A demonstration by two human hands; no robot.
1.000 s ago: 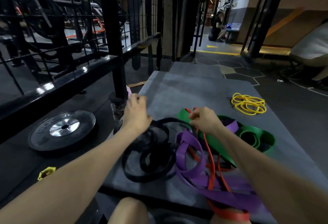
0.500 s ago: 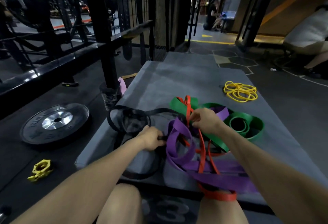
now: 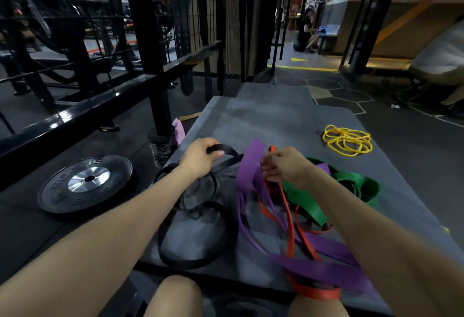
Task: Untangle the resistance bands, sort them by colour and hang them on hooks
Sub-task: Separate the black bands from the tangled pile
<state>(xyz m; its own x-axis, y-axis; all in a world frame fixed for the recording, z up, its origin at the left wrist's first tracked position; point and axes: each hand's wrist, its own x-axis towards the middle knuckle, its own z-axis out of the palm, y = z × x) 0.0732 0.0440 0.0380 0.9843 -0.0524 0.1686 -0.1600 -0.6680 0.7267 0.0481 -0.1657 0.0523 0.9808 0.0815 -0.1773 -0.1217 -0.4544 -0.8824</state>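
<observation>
Your left hand [image 3: 198,158] grips the black band [image 3: 200,261], right hand [image 3: 286,166] pinches the purple band [image 3: 251,166]; weight plate [image 3: 86,182] lettering looks like ROGUE

On the grey mat [image 3: 263,121] the bands run black [image 3: 200,261], purple [image 3: 324,270], orange-red [image 3: 290,236] and green [image 3: 305,202], and a yellow bundle [image 3: 347,140] lies at the mat's far right. Left of the mat sit a black weight plate [image 3: 86,183] (silver at its centre) and a pale pink scrap [image 3: 178,128]. Beyond the mat the floor [image 3: 349,94] shows a hexagon pattern.
</observation>
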